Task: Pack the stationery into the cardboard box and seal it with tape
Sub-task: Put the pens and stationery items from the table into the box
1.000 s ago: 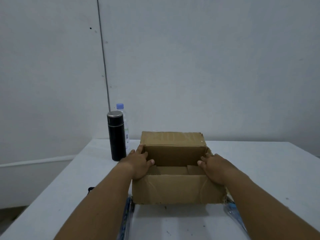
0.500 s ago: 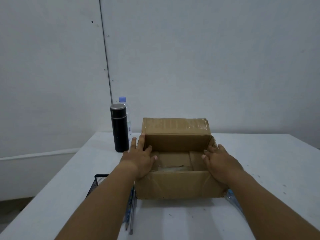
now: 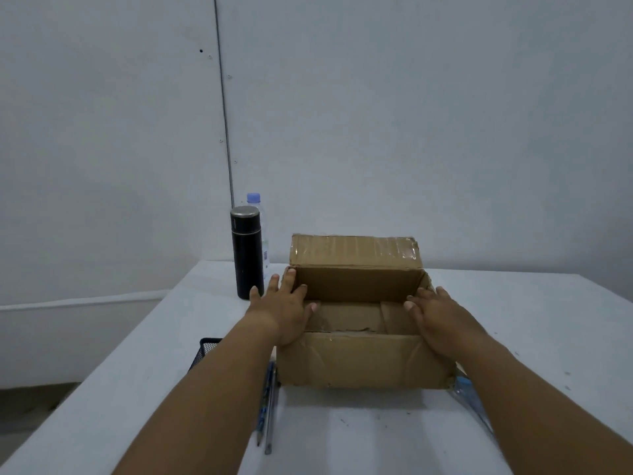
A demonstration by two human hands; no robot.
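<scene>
**Both hands flat on the side flaps of an open cardboard box**

Nearest the camera, two bare forearms reached forward over a white table [image 3: 359, 430]. Just left of the left forearm, a pencil [image 3: 263, 411] and a pen [image 3: 270, 413] lay side by side on the table, running away from the viewer toward the box's near left corner. Behind them, at the table's left edge, a corner of a black mesh basket [image 3: 205, 349] showed, mostly hidden by the arm. On the right, a clear plastic item with a blue part [image 3: 471, 395] stuck out from beneath the right forearm beside the box's near right corner; what it was could not be told.

The cardboard box [image 3: 363, 361] sat in the middle of the table, open at the top, with nothing visible inside but its bottom flaps. The left hand [image 3: 282, 311] lay palm down, fingers spread, over the left side flap, pressing it outward. The right hand [image 3: 436, 318] lay the same way over the right side flap, fingers loosely spread. Neither hand held anything. The far flap stood upright, with strips of clear tape on it.

Beyond the left hand, a black flask [image 3: 247, 253] with a metal cap stood upright, and just behind it a clear water bottle [image 3: 258, 214] with a pale blue cap. A plain grey wall closed the scene.
</scene>
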